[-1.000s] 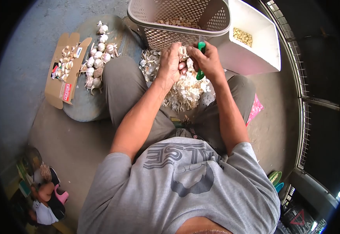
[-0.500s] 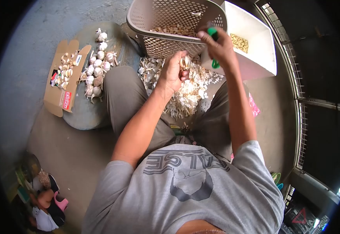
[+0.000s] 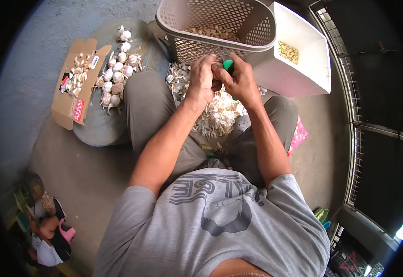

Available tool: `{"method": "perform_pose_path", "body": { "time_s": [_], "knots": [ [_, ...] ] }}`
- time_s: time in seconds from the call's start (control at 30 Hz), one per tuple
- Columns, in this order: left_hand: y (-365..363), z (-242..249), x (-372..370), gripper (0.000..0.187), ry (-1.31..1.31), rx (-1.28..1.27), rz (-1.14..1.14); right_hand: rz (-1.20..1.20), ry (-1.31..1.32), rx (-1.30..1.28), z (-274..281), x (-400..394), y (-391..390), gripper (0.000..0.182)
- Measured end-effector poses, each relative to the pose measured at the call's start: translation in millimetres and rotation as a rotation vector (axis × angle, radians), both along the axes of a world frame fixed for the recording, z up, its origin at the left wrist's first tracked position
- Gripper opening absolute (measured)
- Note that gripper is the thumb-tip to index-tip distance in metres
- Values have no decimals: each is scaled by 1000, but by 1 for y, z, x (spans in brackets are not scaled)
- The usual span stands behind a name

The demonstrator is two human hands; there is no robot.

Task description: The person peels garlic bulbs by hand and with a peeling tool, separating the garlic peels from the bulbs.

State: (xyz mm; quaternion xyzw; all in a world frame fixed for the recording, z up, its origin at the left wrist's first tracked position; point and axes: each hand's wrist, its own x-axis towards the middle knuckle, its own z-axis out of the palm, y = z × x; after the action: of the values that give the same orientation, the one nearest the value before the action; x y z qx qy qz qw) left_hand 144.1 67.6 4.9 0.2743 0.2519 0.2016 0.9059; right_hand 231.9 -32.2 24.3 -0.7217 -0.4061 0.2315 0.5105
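My left hand (image 3: 203, 79) is closed around a garlic bulb, which the fingers mostly hide. My right hand (image 3: 239, 79) meets it, wrapped round a green-handled knife (image 3: 228, 64) whose short grey blade is against the garlic. Below both hands, a heap of garlic skins (image 3: 217, 114) lies between my knees. Whole garlic bulbs (image 3: 117, 77) are gathered on a round blue-grey surface (image 3: 100, 134) to the left. Beside them, loose cloves (image 3: 76, 79) rest on an opened cardboard box (image 3: 63, 109).
A perforated plastic basket (image 3: 190, 52) with cloves inside stands just beyond my hands. To its right is a white foam box (image 3: 298, 76) holding peeled cloves (image 3: 288, 52). Another person (image 3: 49, 231) sits at lower left. A pink bag (image 3: 298, 135) lies by my right knee.
My right hand has come down and left from the basket's rim, bringing the knife to the garlic in my left hand. The left hand has stayed nearly in place.
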Motion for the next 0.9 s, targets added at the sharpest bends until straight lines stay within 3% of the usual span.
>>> {"method": "perform_pose_path", "body": {
  "time_s": [0.13, 0.23, 0.33, 0.5, 0.6, 0.63, 0.77, 0.9],
  "knots": [
    [2, -6, -2, 19, 30, -82, -20, -36, -77, 77, 1, -9, 0, 32],
    [-6, -8, 4, 18, 84, -153, 119, -54, -181, 17, 2, -12, -2, 29],
    [3, -4, 5, 17, 80, -248, 162, -178, 117, 199, -4, -17, 4, 24],
    [14, -6, 3, 39, -9, -32, 63, -140, 573, 250, 3, 3, -3, 20],
    [12, 3, 3, 37, 135, 54, -53, -140, 734, 319, 3, 16, -9, 20],
    [5, 21, 1, 29, 123, 183, -66, -141, 718, 332, 1, 18, -10, 21],
    [3, 5, 2, 15, 34, 358, -124, -132, 658, 345, -6, 23, -12, 22],
    [0, -2, 6, 13, 83, 540, 16, -146, 615, 313, 0, 14, -8, 21]
  ]
}}
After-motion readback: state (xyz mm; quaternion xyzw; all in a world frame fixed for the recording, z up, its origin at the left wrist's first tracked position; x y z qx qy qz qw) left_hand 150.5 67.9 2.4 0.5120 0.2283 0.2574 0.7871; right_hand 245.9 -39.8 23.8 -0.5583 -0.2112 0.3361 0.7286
